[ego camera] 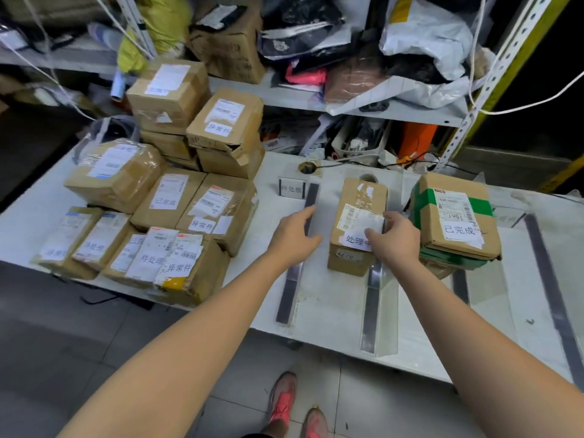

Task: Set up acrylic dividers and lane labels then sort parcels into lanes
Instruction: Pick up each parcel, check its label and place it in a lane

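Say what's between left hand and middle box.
Head view: only bare table between left hand and box; right hand grips the box.

Table (331, 298): parcel pile (164, 197) fills the left end, stacked highest toward the back left corner. Four dividers run front to back across the right half: first divider (289, 289), second divider (373, 298), third divider (459, 287), fourth divider (550, 279). Lane label (292, 187) stands near the back edge, just left of the first divider. Middle parcel (363, 197) sits between first and second, close to the second. Right parcel (455, 213) lies on a lower parcel (452, 259), right of the second divider, hiding the third's far part. Shelf (316, 96) stands behind the table.
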Demonstrator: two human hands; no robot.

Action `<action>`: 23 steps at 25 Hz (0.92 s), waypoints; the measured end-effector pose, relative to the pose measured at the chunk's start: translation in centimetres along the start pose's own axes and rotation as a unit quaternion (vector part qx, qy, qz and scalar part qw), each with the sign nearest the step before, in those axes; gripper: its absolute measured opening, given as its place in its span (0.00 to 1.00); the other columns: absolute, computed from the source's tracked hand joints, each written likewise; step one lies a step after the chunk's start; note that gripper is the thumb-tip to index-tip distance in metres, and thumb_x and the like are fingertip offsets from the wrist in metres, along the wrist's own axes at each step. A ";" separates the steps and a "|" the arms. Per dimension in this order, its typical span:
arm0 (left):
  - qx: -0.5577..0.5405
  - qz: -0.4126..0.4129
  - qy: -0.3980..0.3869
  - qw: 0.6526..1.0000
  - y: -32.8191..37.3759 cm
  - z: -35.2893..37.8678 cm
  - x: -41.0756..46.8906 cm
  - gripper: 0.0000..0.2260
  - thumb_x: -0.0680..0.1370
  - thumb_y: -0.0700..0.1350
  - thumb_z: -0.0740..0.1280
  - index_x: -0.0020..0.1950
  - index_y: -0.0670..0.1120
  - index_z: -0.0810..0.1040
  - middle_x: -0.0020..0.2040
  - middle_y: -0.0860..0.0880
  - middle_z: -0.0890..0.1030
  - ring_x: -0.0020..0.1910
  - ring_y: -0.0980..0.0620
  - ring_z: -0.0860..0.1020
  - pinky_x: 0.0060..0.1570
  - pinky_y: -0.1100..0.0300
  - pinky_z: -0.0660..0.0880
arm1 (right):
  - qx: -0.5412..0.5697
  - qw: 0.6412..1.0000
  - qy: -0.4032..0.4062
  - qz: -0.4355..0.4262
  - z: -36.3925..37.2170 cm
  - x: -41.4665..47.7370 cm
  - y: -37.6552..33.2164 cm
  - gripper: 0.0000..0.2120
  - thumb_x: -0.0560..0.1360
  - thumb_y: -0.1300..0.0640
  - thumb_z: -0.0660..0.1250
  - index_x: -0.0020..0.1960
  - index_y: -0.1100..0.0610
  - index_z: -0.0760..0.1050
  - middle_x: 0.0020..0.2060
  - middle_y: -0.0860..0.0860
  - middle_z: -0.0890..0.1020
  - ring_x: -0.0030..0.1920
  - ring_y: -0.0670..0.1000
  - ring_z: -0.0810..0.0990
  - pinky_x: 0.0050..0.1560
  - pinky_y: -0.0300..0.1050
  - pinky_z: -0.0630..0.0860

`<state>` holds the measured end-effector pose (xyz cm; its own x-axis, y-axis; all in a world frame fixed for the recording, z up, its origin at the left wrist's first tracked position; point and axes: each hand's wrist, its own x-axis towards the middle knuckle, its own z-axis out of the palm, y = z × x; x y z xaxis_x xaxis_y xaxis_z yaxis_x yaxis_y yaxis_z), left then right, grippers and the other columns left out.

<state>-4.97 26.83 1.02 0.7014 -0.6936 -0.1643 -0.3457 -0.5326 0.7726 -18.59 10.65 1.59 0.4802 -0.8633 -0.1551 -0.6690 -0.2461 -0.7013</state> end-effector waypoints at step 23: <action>0.204 -0.061 0.120 0.970 -12.4 -18.9 -10.9 0.26 0.79 0.50 0.67 0.77 0.54 0.67 0.73 0.51 0.73 0.72 0.46 0.70 0.62 0.45 0.75 | -0.128 0.950 -0.184 -0.216 11.5 -10.7 -13.6 0.29 0.74 0.50 0.71 0.74 0.51 0.71 0.72 0.52 0.75 0.69 0.56 0.75 0.66 0.55 0.76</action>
<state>3.48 50.13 4.87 0.8612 -0.5055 -0.0540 -0.4333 -0.7855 0.4418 -8.13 28.33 4.80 0.8761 -0.4558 -0.1574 -0.4574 -0.6823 -0.5703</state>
